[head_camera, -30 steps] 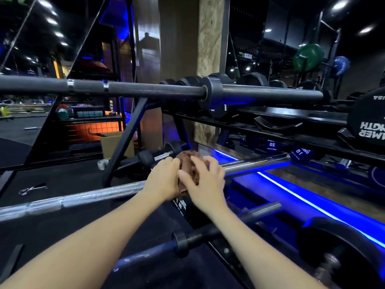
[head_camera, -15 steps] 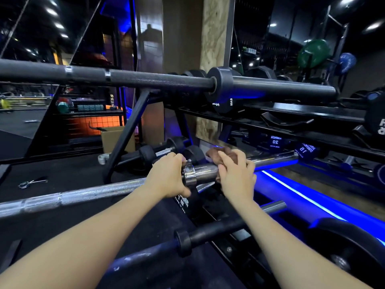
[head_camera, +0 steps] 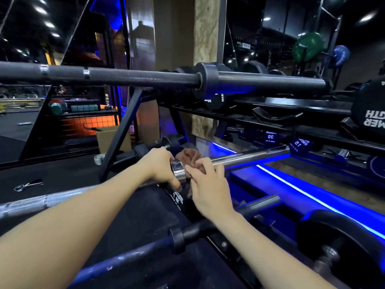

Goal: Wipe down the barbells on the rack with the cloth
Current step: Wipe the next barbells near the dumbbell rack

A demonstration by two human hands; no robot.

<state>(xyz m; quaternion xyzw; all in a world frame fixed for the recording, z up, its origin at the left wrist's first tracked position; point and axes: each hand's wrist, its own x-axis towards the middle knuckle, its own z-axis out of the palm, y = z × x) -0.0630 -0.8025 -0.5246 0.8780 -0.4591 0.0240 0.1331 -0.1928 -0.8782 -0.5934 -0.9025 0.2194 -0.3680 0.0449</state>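
Cloth (head_camera: 188,158) under right hand (head_camera: 208,184) on chrome barbell (head_camera: 250,156), left hand (head_camera: 160,165) gripping bar

The left hand (head_camera: 160,166) covers the chrome barbell (head_camera: 250,156) where its shaft meets the collar, so that stretch of bar is out of sight. The right hand (head_camera: 205,184) hides most of the brown cloth (head_camera: 188,157); only a crumpled part shows above the fingers (head_camera: 200,163), and how the cloth wraps the sleeve cannot be told. Both forearms run off the bottom edge. The black barbell (head_camera: 135,77) on top is cut off at the left edge, as is the chrome one. The lowest bar (head_camera: 125,257) passes behind the right forearm. White lettering on the rack (head_camera: 179,198) below the hands is too small to read.
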